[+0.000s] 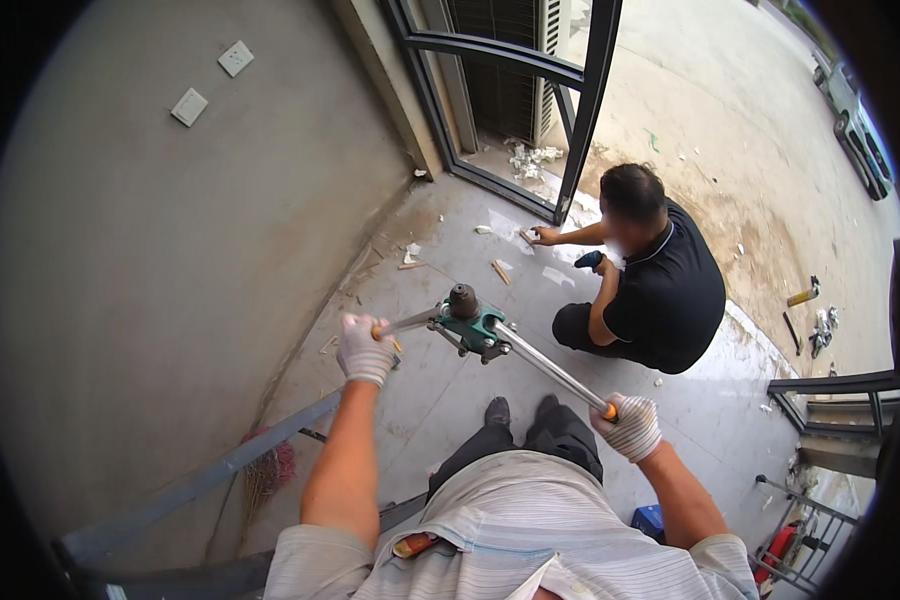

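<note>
Both my hands, in striped work gloves, hold a two-handled lever riveter with a green head (475,325) and a dark nose on top. My left hand (366,350) is closed round the orange end of its left silver arm. On the right, my right hand (630,428) is wrapped round the orange grip of the longer-looking right arm (555,370). The arms are spread wide, and the head sits between my hands, in front of my body. The tool's nose touches nothing that I can see.
Ahead to the right crouches a person in a black shirt (670,285), holding a power drill (589,259). A dark-framed glass door (490,180) stands beyond. Debris and wood strips (501,272) litter the floor. A ladder-like metal rail (200,480) lies left, by the grey wall (170,250).
</note>
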`<act>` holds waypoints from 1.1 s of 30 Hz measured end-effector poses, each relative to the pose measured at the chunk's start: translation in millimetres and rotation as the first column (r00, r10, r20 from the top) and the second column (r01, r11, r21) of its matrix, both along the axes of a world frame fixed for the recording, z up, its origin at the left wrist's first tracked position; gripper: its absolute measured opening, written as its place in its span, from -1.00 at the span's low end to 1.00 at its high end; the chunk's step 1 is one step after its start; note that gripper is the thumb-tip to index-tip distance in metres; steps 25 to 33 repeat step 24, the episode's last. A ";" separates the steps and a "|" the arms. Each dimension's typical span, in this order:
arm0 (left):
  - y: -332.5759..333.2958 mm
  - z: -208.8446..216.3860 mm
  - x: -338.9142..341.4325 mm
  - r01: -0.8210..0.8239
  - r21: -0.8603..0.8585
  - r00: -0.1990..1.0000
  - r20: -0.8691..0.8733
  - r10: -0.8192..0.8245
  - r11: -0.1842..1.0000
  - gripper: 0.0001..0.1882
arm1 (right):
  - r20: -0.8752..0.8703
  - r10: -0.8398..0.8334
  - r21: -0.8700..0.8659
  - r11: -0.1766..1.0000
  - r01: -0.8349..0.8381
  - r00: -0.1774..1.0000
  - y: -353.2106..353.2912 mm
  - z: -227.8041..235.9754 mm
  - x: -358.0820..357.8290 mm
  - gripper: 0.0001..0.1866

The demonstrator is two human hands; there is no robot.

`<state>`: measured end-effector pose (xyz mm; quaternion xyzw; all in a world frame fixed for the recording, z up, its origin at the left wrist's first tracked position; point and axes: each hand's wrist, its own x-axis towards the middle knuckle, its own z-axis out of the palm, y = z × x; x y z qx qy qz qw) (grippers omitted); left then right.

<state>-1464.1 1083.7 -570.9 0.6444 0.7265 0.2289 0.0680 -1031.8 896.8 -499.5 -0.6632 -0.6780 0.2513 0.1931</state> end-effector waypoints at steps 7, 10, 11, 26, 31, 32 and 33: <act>-172.7 -33.9 79.9 -0.094 -0.452 0.977 0.131 0.170 0.887 -0.57 | -0.121 0.061 -0.046 0.997 -0.067 0.991 -50.0 -0.2 -4.0 -0.73; -244.0 -59.1 91.0 0.037 -0.685 0.951 0.247 0.184 0.727 -0.49 | -0.107 0.118 -0.110 0.985 -0.130 0.987 -79.2 2.7 11.3 -0.69; -259.2 -28.9 108.7 0.070 -0.745 0.948 0.257 0.188 0.663 -0.49 | -0.094 0.118 -0.139 0.982 -0.130 0.989 -93.6 -0.2 20.5 -0.68; -375.8 -22.1 104.2 0.257 -0.783 0.966 0.220 -0.135 0.566 -0.37 | -0.086 -0.067 -0.512 0.859 0.013 0.994 -214.4 -11.1 56.1 -0.54; -375.8 -22.1 104.2 0.257 -0.783 0.966 0.220 -0.135 0.566 -0.37 | -0.086 -0.067 -0.512 0.859 0.013 0.994 -214.4 -11.1 56.1 -0.54; -375.8 -22.1 104.2 0.257 -0.783 0.966 0.220 -0.135 0.566 -0.37 | -0.086 -0.067 -0.512 0.859 0.013 0.994 -214.4 -11.1 56.1 -0.54; -375.8 -22.1 104.2 0.257 -0.783 0.966 0.220 -0.135 0.566 -0.37 | -0.086 -0.067 -0.512 0.859 0.013 0.994 -214.4 -11.1 56.1 -0.54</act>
